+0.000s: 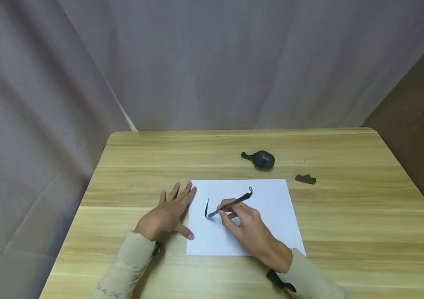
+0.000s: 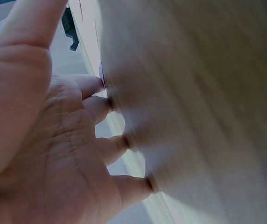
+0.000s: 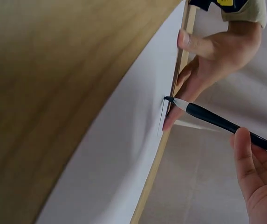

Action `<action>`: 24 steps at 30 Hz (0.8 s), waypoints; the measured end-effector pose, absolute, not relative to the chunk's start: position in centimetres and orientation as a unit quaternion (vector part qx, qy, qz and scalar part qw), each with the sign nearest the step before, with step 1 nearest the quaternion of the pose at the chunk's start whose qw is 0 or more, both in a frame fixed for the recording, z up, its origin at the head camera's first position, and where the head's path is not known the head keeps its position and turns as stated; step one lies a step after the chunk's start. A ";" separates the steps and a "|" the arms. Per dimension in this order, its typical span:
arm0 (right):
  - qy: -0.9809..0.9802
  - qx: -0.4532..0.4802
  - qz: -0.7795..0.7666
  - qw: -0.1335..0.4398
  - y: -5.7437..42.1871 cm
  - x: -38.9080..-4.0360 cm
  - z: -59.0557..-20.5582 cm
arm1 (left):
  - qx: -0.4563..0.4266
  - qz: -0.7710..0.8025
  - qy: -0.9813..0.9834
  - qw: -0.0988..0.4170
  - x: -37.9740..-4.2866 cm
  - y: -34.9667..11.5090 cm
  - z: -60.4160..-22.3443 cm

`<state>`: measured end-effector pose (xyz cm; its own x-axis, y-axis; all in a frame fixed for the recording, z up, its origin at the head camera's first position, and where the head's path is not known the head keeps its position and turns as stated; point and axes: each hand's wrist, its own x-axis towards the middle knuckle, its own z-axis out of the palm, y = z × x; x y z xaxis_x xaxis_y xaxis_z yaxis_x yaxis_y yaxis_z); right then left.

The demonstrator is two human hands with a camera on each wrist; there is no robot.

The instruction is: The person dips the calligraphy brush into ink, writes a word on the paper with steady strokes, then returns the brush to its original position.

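Note:
In the head view my right hand (image 1: 247, 226) pinches a dark writing brush (image 1: 234, 203) with a loop at its end. The brush tip (image 3: 169, 99) meets the white paper (image 1: 268, 216), at the foot of a thin black stroke (image 1: 206, 209) near the sheet's left side. My left hand (image 1: 167, 216) lies with fingers spread at the paper's left edge, thumb and forefinger tip on the sheet. In the left wrist view the fingertips (image 2: 106, 103) press down and the palm is raised off the table.
Beyond the paper lies a black gourd-shaped dish (image 1: 263, 160) with a short handle. A small dark brush rest (image 1: 305, 179) is to its right. Both stand on the wooden table (image 1: 358, 199), and a grey curtain (image 1: 215, 66) hangs behind its far edge.

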<state>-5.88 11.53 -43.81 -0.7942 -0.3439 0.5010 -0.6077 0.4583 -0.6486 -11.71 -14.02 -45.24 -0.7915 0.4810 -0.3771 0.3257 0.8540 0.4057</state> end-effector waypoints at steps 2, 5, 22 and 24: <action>-0.841 0.288 0.434 0.149 11.5 -5.7 -43.7 | 0.216 0.162 0.933 0.239 -11.8 -14.0 -45.2; -0.836 0.293 0.436 0.158 11.6 -5.7 -43.6 | 0.215 0.161 0.933 0.241 -11.9 -14.0 -45.1; -0.820 0.264 0.456 0.224 12.2 -8.8 -43.1 | 0.210 0.157 0.933 0.248 -11.9 -13.9 -45.0; -0.820 0.263 0.457 0.222 12.2 -8.9 -43.2 | 0.210 0.158 0.932 0.248 -11.8 -13.9 -45.1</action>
